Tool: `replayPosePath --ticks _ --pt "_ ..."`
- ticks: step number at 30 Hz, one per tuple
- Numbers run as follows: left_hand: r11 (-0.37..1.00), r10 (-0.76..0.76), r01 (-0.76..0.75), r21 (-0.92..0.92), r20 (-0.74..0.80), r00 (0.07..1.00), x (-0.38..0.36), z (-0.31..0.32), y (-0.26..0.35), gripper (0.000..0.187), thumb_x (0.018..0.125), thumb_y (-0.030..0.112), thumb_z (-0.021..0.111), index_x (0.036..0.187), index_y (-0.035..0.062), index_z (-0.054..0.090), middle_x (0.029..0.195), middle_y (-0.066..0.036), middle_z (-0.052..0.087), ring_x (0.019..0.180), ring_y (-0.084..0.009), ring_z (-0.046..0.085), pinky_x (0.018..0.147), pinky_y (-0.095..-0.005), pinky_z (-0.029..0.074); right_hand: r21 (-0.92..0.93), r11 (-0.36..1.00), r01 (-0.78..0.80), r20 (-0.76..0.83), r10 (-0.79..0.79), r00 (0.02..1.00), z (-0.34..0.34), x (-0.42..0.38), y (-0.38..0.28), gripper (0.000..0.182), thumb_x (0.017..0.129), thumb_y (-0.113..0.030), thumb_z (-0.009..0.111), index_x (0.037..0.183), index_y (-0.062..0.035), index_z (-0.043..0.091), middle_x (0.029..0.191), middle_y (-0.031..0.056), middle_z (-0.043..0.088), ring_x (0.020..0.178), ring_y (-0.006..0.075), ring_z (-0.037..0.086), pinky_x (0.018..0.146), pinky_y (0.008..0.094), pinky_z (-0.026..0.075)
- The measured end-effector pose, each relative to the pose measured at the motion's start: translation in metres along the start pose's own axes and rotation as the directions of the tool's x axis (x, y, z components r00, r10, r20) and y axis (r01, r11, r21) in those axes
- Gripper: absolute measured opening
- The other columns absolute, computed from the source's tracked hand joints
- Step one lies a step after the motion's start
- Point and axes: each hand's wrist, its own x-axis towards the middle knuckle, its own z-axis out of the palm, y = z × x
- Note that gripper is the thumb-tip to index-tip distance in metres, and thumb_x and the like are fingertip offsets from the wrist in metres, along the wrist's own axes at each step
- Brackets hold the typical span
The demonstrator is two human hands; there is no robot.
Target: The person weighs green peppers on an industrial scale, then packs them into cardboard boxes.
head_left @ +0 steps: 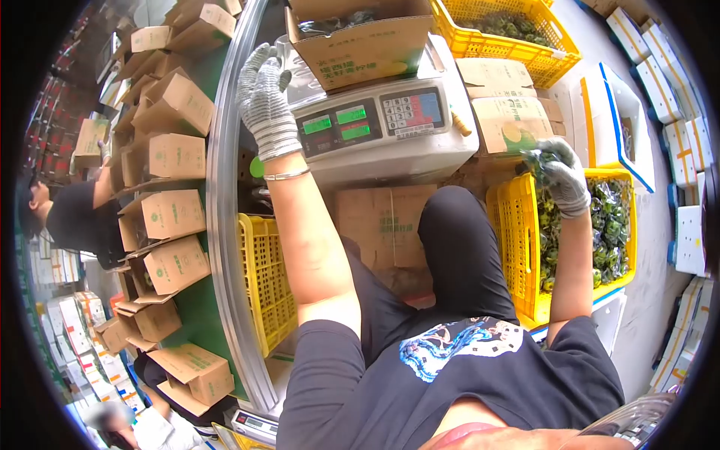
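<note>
My left hand (268,101), in a grey striped glove, is raised beside the left edge of a cardboard box (367,56), its fingers apart. The box stands open on a white digital scale (390,161) with lit green displays, and dark plastic packing shows inside. To the right, my right hand (559,176), also gloved, is closed on a clear bag of green produce (538,163). It is over the near-left part of a yellow crate (517,240) filled with bagged green produce (611,225).
Open cardboard boxes (174,214) line a green conveyor (202,300) behind a metal rail (225,150). Another yellow crate (562,56) sits at the top right, near a white foam box (600,112). Two people (79,217) are at the left.
</note>
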Motion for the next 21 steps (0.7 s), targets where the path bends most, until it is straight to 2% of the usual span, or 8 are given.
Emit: replayPosePath --ticks 7,9,10,12,14,16,18,21 --pt "0.986 0.112 -0.131 0.099 0.177 0.978 0.004 0.001 -0.026 0.029 0.084 0.010 0.058 0.109 -0.0046 0.059 0.090 -0.006 0.062 0.082 -0.0117 0.059 0.070 -0.0228 0.048 -0.247 0.962 -0.119 -0.288 0.045 0.957 -0.109 -0.093 0.014 0.023 0.071 -0.008 0.060 0.094 -0.0036 0.062 0.079 0.0025 0.060 0.064 0.0086 0.054 0.053 0.0229 0.044" --pt "0.922 -0.010 -0.070 0.380 0.202 0.979 -0.003 0.019 -0.004 0.024 0.081 0.010 0.059 0.099 -0.0052 0.064 0.088 -0.007 0.063 0.079 -0.0163 0.058 0.071 -0.0282 0.048 -0.329 0.924 -0.196 -0.383 0.059 0.922 -0.148 -0.135 0.013 0.020 0.072 -0.008 0.058 0.091 -0.0041 0.063 0.078 0.0016 0.059 0.064 0.0081 0.053 0.053 0.0237 0.044" --pt "0.812 0.142 -0.323 0.487 0.372 0.918 -0.001 0.020 -0.002 0.024 0.080 0.013 0.059 0.094 -0.0048 0.066 0.090 -0.011 0.065 0.080 -0.0202 0.060 0.073 -0.0308 0.049 -0.281 0.926 -0.252 -0.441 0.108 0.891 -0.167 -0.159 0.016 0.018 0.073 -0.008 0.058 0.090 -0.0045 0.063 0.078 0.0010 0.059 0.064 0.0078 0.053 0.053 0.0238 0.044" --pt "0.106 0.432 -0.685 0.720 0.587 0.684 0.034 -0.015 -0.036 0.031 0.083 0.022 0.056 0.096 -0.0039 0.067 0.098 -0.020 0.066 0.090 -0.0292 0.062 0.081 -0.0370 0.049 -0.412 0.866 -0.282 -0.655 -0.066 0.753 -0.232 -0.220 0.061 0.014 0.082 -0.018 0.063 0.089 -0.0059 0.064 0.078 0.0014 0.062 0.062 0.0092 0.056 0.054 0.0243 0.045" --pt "0.493 0.363 -0.500 0.712 0.354 0.862 0.022 -0.002 -0.032 0.036 0.087 0.024 0.054 0.105 -0.0054 0.064 0.108 -0.020 0.063 0.099 -0.0289 0.060 0.089 -0.0374 0.046 -0.011 0.922 -0.387 -0.916 0.146 0.374 -0.220 -0.272 0.051 0.018 0.086 -0.023 0.062 0.093 -0.0061 0.065 0.077 0.0028 0.065 0.061 0.0117 0.059 0.052 0.0265 0.047" --pt "0.292 0.435 -0.528 0.797 0.381 0.816 -0.034 0.046 0.008 0.031 0.087 0.020 0.057 0.107 -0.0034 0.064 0.109 -0.019 0.064 0.098 -0.0263 0.061 0.089 -0.0339 0.047 0.053 0.871 -0.488 -0.984 0.129 0.124 -0.255 -0.344 0.086 0.021 0.086 -0.025 0.063 0.093 -0.0048 0.066 0.073 0.0042 0.065 0.060 0.0152 0.061 0.050 0.0290 0.049" --pt "0.472 0.415 -0.577 0.667 0.409 0.813 -0.011 0.054 0.004 0.033 0.088 0.022 0.058 0.111 -0.0013 0.063 0.108 -0.014 0.065 0.096 -0.0218 0.062 0.087 -0.0303 0.047 0.167 0.898 -0.408 -0.985 0.139 -0.099 -0.265 -0.411 0.122 0.020 0.081 -0.024 0.067 0.085 -0.0045 0.067 0.077 0.0049 0.066 0.066 0.0138 0.060 0.060 0.0291 0.048" --pt "0.302 0.121 -0.550 0.779 0.541 0.832 0.005 0.083 0.021 0.037 0.090 0.025 0.057 0.115 -0.0013 0.061 0.110 -0.012 0.065 0.095 -0.0199 0.061 0.086 -0.0304 0.047 0.303 0.853 -0.425 -0.949 0.228 -0.218 -0.255 -0.478 0.165 0.016 0.075 -0.017 0.065 0.085 -0.0047 0.066 0.078 0.0061 0.066 0.071 0.0154 0.061 0.063 0.0306 0.048"
